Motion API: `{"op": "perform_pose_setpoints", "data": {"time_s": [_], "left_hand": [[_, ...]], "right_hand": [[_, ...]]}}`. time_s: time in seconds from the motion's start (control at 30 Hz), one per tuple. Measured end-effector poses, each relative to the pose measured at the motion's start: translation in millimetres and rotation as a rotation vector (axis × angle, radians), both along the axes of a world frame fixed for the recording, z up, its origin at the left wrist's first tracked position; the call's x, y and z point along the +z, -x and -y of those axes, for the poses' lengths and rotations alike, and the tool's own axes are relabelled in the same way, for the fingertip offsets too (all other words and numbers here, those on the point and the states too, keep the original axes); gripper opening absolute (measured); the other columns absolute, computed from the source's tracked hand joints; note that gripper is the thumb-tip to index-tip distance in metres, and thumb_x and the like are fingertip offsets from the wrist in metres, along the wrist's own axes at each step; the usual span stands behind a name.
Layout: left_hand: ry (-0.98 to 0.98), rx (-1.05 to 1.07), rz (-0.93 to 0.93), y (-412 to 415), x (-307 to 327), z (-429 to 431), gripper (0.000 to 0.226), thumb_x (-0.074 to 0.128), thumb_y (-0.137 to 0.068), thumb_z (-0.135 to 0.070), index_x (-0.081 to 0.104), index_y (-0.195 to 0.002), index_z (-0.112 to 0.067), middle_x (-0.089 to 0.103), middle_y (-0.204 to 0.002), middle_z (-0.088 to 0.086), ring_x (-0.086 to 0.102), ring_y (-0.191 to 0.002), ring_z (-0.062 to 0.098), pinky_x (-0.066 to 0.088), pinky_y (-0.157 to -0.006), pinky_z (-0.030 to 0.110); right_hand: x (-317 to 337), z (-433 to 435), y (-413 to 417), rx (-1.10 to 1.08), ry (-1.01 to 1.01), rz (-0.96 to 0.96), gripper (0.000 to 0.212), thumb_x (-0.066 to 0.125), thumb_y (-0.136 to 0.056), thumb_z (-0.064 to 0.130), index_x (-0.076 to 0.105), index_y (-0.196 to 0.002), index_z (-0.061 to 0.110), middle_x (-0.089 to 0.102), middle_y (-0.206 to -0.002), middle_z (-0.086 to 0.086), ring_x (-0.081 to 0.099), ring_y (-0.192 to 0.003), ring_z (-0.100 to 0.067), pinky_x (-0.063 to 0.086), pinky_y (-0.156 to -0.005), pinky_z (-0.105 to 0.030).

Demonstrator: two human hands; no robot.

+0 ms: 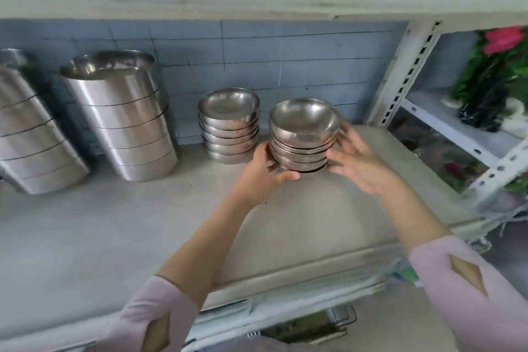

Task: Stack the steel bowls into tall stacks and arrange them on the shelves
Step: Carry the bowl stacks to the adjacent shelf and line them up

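Where hands [265,171] cup: stack's [304,137] base hidden.

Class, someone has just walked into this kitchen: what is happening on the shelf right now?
A person holds a short stack of steel bowls between both hands, the left hand low on its side and the right hand opposite. The stack sits at or just above the grey shelf, right of a similar bowl stack. Two taller stacks of big steel pots stand further left.
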State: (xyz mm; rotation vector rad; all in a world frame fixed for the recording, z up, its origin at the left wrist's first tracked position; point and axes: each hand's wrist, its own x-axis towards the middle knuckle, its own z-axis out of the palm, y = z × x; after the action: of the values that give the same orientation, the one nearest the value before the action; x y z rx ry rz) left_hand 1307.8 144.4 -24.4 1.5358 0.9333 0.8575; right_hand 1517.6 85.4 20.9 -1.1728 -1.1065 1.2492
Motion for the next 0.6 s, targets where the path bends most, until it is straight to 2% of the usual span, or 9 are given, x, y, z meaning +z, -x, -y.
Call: {"op": "perform_pose_setpoints", "data": {"time_s": [0.07,0.17,0.23,0.3,0.37,0.43,0.5,0.6], "left_hand": [[0.012,0.058,-0.014,-17,-6,-7,0.084,0.085,-0.07,-0.009,0.037,-0.138,-0.01,0.057,-0.125,-0.007,0.059,-0.112,0.007,0.049,-0.093,0.015],[-0.008,0.126,-0.038,-35,-11,-15,0.079,0.086,-0.07,-0.014,0.041,-0.135,-0.012,0.062,-0.122,-0.005,0.063,-0.105,0.005,0.05,-0.093,0.02],[-0.031,0.152,-0.077,-43,-10,-20,0.072,0.085,-0.071,-0.015,0.045,-0.13,-0.014,0.063,-0.116,-0.009,0.062,-0.099,-0.001,0.049,-0.085,0.01],[-0.044,0.183,-0.125,-47,-6,-25,0.068,0.084,-0.073,-0.017,0.045,-0.129,-0.014,0.061,-0.111,-0.011,0.061,-0.095,0.0,0.045,-0.078,0.002],[-0.07,0.207,-0.163,-50,-6,-31,0.068,0.084,-0.073,-0.019,0.046,-0.13,-0.012,0.061,-0.113,-0.009,0.061,-0.101,0.005,0.042,-0.075,-0.001],[-0.105,0.222,-0.216,-51,-5,-35,0.069,0.083,-0.075,-0.023,0.046,-0.131,-0.01,0.06,-0.115,-0.009,0.059,-0.102,0.005,0.04,-0.073,-0.003],[-0.118,0.231,-0.249,-52,-5,-39,0.07,0.083,-0.075,-0.026,0.047,-0.132,-0.011,0.061,-0.118,-0.007,0.059,-0.106,0.006,0.041,-0.078,0.003],[-0.111,0.269,-0.275,-53,-5,-45,0.065,0.082,-0.074,-0.027,0.049,-0.128,-0.012,0.063,-0.117,-0.006,0.061,-0.109,0.008,0.044,-0.087,0.016]], "right_hand": [[-4,-19,-19,0.068,0.024,-0.007,0.124,0.099,-0.043,0.038,0.033,-0.148,0.038,0.04,-0.155,0.009,0.044,-0.139,-0.018,0.049,-0.101,-0.051],[-10,-39,-36,0.147,0.047,-0.012,0.112,0.098,-0.049,0.027,0.036,-0.14,0.049,0.048,-0.147,0.02,0.048,-0.134,-0.011,0.052,-0.098,-0.042],[-12,-50,-42,0.162,0.034,0.014,0.094,0.084,-0.071,0.005,0.034,-0.137,0.051,0.059,-0.129,0.03,0.055,-0.124,-0.007,0.056,-0.091,-0.034],[-14,-61,-47,0.178,0.025,0.033,0.088,0.063,-0.084,-0.013,0.031,-0.139,0.047,0.059,-0.126,0.03,0.056,-0.121,-0.008,0.057,-0.088,-0.032],[-16,-71,-51,0.187,0.03,0.042,0.089,0.059,-0.085,-0.015,0.028,-0.144,0.044,0.053,-0.136,0.023,0.053,-0.127,-0.011,0.054,-0.095,-0.038],[-18,-78,-54,0.187,0.029,0.05,0.089,0.061,-0.085,-0.015,0.03,-0.142,0.046,0.053,-0.136,0.02,0.052,-0.129,-0.011,0.048,-0.102,-0.045],[-20,-85,-55,0.188,0.015,0.054,0.088,0.062,-0.084,-0.015,0.033,-0.137,0.05,0.056,-0.132,0.02,0.051,-0.131,-0.012,0.046,-0.104,-0.048],[-24,-91,-56,0.195,-0.009,0.037,0.089,0.064,-0.083,-0.015,0.033,-0.137,0.049,0.049,-0.141,0.012,0.047,-0.137,-0.016,0.047,-0.103,-0.049]]}}
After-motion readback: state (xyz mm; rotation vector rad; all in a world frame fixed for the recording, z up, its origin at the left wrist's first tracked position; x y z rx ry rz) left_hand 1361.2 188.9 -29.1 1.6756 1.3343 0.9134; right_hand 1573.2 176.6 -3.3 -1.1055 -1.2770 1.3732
